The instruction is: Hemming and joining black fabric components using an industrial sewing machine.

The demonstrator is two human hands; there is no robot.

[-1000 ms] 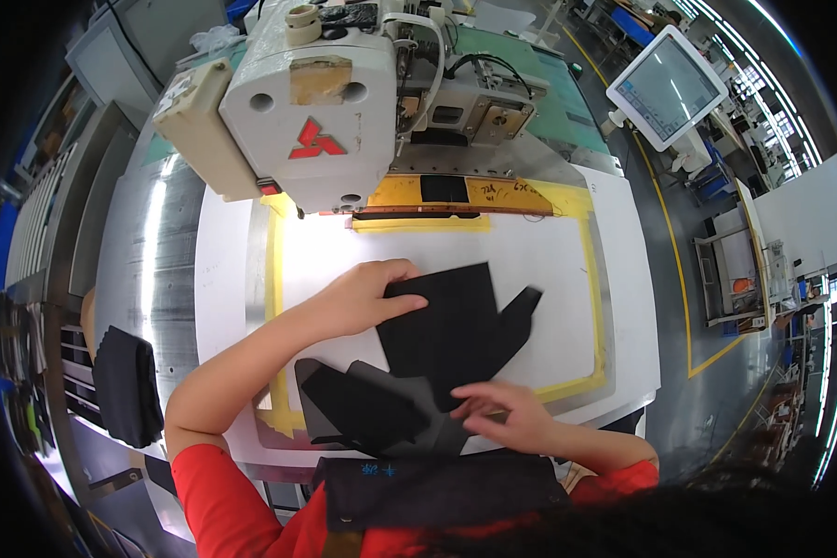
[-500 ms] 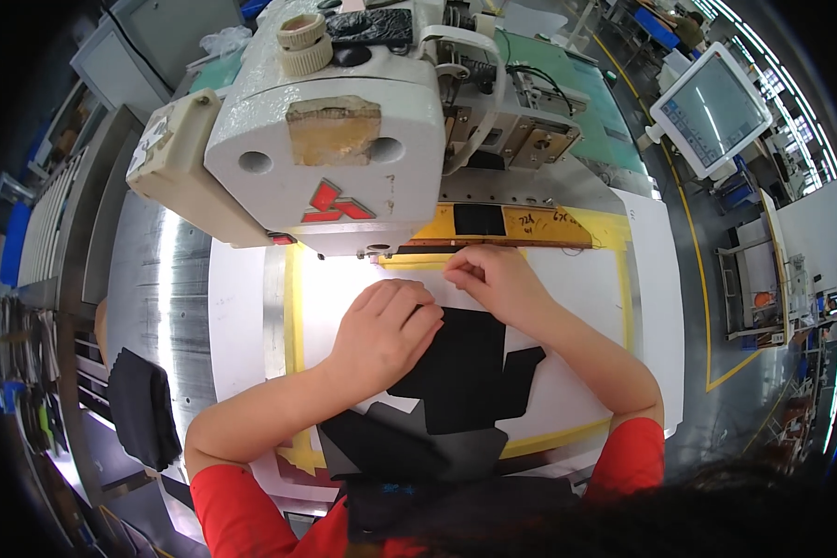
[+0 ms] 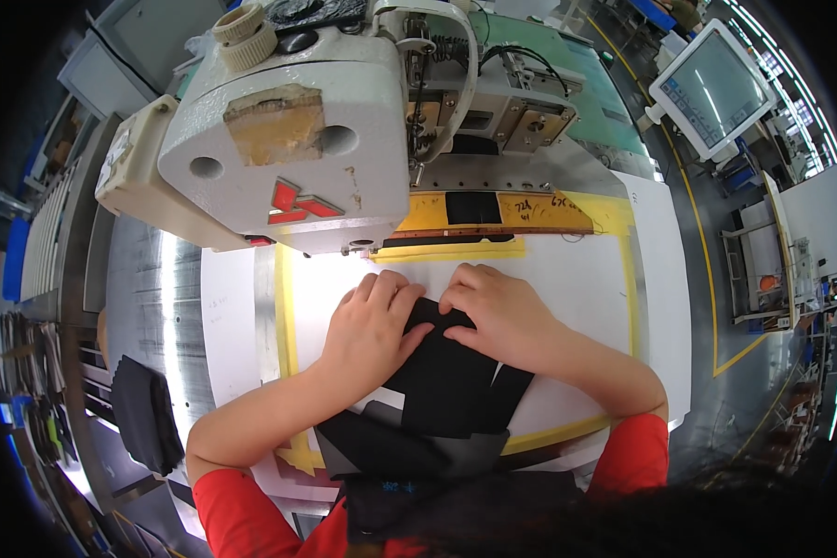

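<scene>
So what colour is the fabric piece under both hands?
Black fabric piece, plain, on the white template; head view.

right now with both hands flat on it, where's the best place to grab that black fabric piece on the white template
Probably the near edge of the black fabric piece, coming from the person's side. It lies flat on the white template, with the left hand and right hand covering its far end; the near end is uncovered.

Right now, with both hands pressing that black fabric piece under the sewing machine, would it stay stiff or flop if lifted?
Probably floppy: the black fabric piece lies dead flat on the white template board and drapes over its near edge. It looks thin, so likely light. The left hand and right hand both press it down, suggesting it shifts easily.
</scene>
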